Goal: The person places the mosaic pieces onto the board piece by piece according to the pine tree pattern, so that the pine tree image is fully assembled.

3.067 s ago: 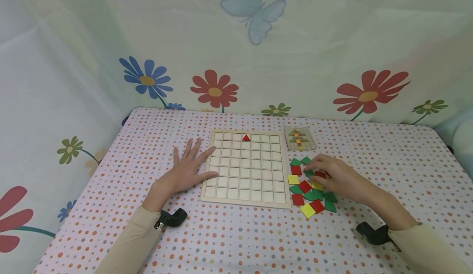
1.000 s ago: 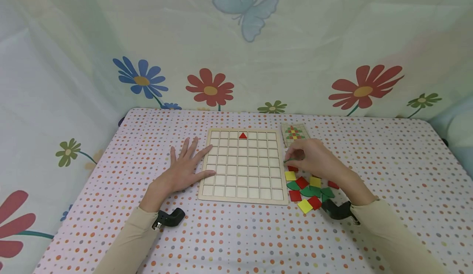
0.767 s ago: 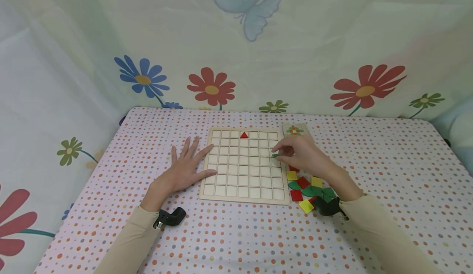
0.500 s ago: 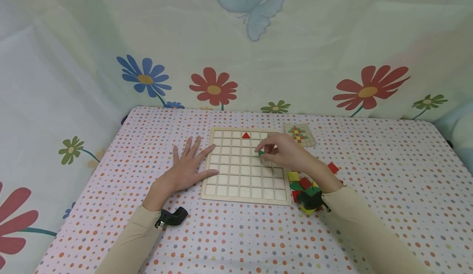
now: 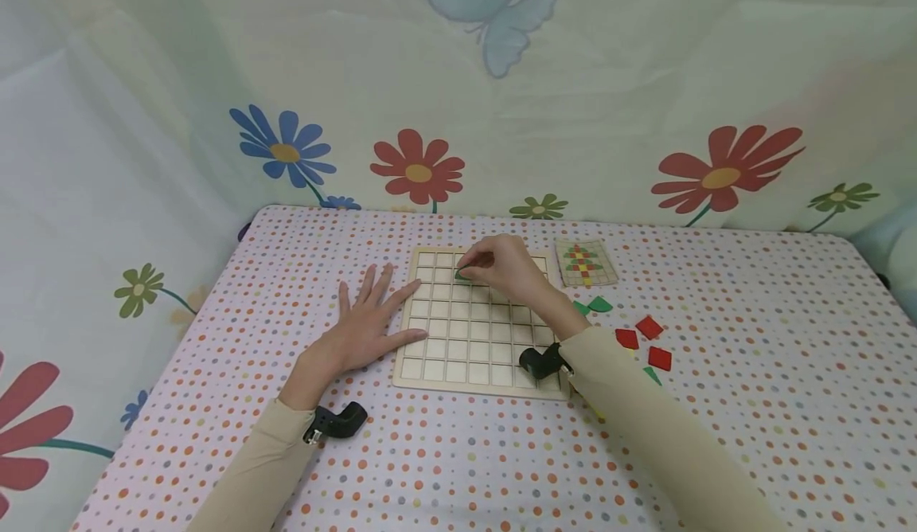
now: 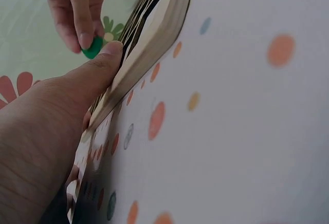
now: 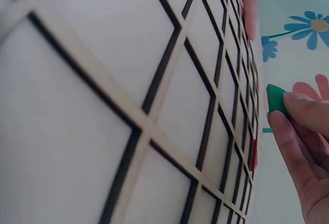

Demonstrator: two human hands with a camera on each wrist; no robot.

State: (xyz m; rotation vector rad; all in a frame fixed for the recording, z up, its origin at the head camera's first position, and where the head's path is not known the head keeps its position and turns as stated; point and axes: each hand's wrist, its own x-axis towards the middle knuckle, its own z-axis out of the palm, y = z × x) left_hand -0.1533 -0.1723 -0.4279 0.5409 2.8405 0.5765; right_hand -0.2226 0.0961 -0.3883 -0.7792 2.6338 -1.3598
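Observation:
My right hand (image 5: 509,269) pinches a green quarter-round tile (image 7: 276,98) between thumb and fingers. It hovers over the upper part of a wooden grid board (image 5: 458,349), left of the board's middle. On the board's top row a red triangle (image 7: 254,154) shows in the right wrist view; in the head view the right hand hides it. With fingers spread, my left hand (image 5: 361,329) lies on the cloth, its thumb (image 6: 110,49) and forefinger reaching onto the board's left edge.
Right of the board lie loose tiles, among them a red square (image 5: 649,327) and a green piece (image 5: 599,304); the right forearm covers others. A pattern card (image 5: 587,264) with a tree picture lies beside the board's upper right corner. Dotted cloth (image 5: 430,468) covers the table.
My right hand has picked up the green tile from the loose pieces and carried it leftward and away from me over the board. The left hand has stayed in place.

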